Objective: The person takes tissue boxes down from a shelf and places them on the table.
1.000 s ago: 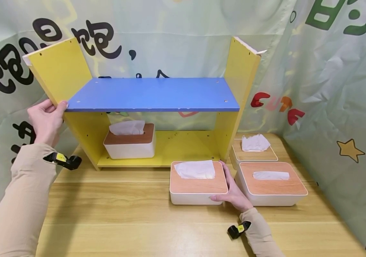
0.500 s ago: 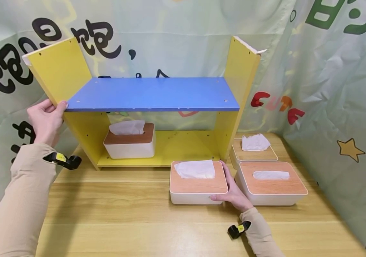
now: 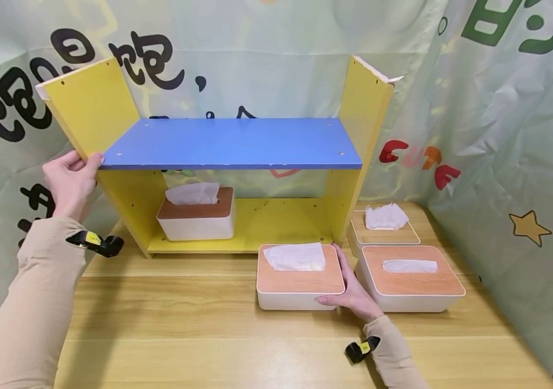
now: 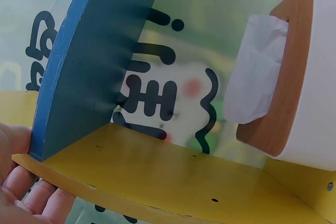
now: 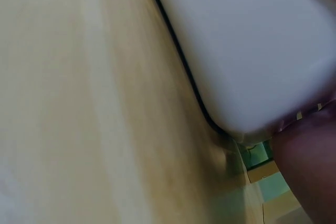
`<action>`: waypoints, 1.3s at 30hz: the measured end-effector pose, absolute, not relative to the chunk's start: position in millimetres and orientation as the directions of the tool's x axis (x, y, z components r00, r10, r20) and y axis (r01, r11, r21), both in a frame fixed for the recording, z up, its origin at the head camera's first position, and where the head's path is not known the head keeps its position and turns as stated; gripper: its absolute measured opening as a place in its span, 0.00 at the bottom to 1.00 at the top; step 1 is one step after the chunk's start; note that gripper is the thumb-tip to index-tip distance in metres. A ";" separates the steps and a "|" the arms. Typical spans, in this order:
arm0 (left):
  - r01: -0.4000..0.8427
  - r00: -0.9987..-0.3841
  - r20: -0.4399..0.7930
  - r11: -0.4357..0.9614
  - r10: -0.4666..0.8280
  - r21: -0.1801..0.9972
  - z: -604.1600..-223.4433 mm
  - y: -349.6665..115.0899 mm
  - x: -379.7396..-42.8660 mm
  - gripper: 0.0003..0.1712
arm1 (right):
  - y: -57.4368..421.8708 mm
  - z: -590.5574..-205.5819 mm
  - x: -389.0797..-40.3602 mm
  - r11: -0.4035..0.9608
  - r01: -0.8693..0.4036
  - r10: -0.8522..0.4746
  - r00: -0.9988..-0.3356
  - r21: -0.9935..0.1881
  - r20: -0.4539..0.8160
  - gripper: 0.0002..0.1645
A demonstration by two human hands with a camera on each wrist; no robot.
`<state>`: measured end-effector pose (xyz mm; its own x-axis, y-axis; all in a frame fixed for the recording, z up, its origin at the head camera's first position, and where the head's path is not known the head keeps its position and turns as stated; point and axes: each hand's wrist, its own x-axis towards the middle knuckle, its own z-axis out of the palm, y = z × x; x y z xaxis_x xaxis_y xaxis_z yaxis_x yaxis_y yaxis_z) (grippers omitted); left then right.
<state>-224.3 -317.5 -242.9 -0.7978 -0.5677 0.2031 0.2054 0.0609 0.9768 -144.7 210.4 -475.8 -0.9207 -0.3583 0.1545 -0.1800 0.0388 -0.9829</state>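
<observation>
My left hand [image 3: 73,181] grips the front edge of the yellow side panel of a shelf unit [image 3: 230,143], right where its blue shelf board meets it. In the left wrist view the thumb lies by the blue board [image 4: 79,66] and the fingers curl behind the yellow panel [image 4: 126,171]. My right hand [image 3: 354,294] holds the right end of a white tissue box [image 3: 301,283] with a wood-look lid, thumb at the front and fingers along the side. That box stands on the table in front of the unit. Its white wall [image 5: 247,40] fills much of the right wrist view.
Another tissue box [image 3: 199,227] with a darker lid stands at the left of the yellow bottom shelf [image 3: 276,221]. Two more boxes, a larger one [image 3: 412,286] and one with a paler lid [image 3: 378,235], stand at the right. A printed curtain [image 3: 495,162] hangs behind the wooden table [image 3: 199,340].
</observation>
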 end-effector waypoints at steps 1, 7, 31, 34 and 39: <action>0.207 -0.798 0.204 0.061 -0.567 0.977 -242.9 -317.4 -224.3 0.29 | 210.4 -475.4 -144.5 0.043 -0.182 -0.357 -0.921 -0.982 0.155 0.80; 0.207 -0.800 0.198 0.049 -0.566 0.977 -243.1 -317.7 -224.2 0.29 | 209.9 -473.7 -142.7 0.052 -0.202 -0.357 -0.918 -0.978 0.170 0.81; 0.210 -0.798 0.201 0.049 -0.568 0.976 -243.1 -317.6 -224.8 0.29 | 203.5 -472.7 -140.1 0.217 -0.223 -0.254 -0.953 -0.950 0.165 0.81; 0.210 -0.800 0.201 0.049 -0.566 0.976 -243.1 -317.5 -224.8 0.29 | 204.2 -473.7 -140.8 0.203 -0.227 -0.255 -0.952 -0.953 0.172 0.79; 0.203 -0.799 0.199 0.057 -0.567 0.978 -243.1 -317.2 -224.5 0.29 | 205.3 -475.0 -141.4 0.185 -0.236 -0.259 -0.948 -0.954 0.184 0.78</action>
